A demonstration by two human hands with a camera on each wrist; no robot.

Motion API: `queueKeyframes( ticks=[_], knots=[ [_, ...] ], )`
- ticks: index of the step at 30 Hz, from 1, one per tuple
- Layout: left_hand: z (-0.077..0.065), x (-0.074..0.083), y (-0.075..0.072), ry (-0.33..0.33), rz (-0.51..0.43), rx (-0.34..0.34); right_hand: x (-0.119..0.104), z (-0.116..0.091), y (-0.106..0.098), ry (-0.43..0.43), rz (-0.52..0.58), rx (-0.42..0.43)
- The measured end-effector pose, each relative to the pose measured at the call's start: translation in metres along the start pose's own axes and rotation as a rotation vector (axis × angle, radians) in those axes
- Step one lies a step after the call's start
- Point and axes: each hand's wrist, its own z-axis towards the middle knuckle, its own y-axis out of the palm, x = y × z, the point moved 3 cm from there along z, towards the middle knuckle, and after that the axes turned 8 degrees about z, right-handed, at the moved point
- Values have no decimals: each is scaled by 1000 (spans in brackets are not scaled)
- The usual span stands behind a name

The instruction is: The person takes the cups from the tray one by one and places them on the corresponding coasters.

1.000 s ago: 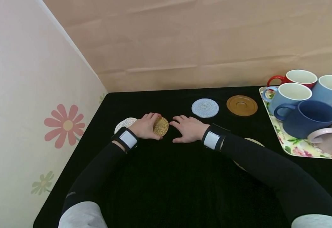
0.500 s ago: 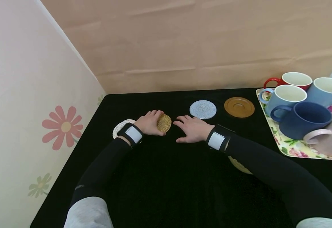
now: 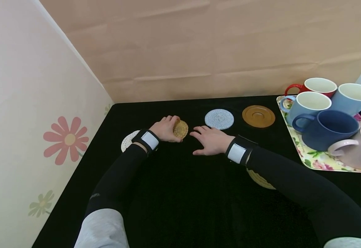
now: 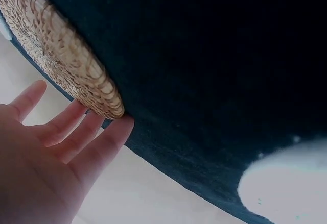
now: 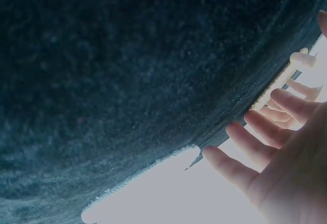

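Observation:
A round woven straw coaster (image 3: 181, 130) stands just right of my left hand (image 3: 165, 129) in the head view. The left fingers bend along its far edge and the thumb lies at its near edge, so the hand grips it. Several left fingertips meet the rim of the coaster (image 4: 66, 55) in the left wrist view; the thumb is hidden there. My right hand (image 3: 209, 139) is spread low over the black cloth, fingertips a short way right of the coaster, holding nothing. In the right wrist view, the right fingers (image 5: 265, 127) are loosely bent.
A speckled white coaster (image 3: 128, 140) lies partly behind the left wrist. Beyond the right hand are a pale blue coaster (image 3: 219, 119) and a brown one (image 3: 258, 116). A straw mat (image 3: 259, 179) shows under the right forearm. Several mugs crowd a floral tray (image 3: 318, 160) at right.
My left hand has moved right and away from me, and the woven coaster has gone with it, farther from the white coaster. The right hand stays nearly in place; the view has shifted slightly.

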Motion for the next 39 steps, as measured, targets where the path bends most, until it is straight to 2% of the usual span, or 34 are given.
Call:
queueKeyframes(
  ticks=[12, 19, 31, 39],
  knots=[
    [18, 1, -6, -33, -6, -29, 4, -4, 0, -6, 10, 17],
    [30, 0, -7, -48, -8, -7, 6, -7, 1, -11, 5, 10],
    [41, 1, -8, -65, -1, 9, 8, -10, 1, -9, 8, 10],
    [45, 8, -12, -77, 10, 1, 8, -11, 0, -7, 8, 13]
  ],
)
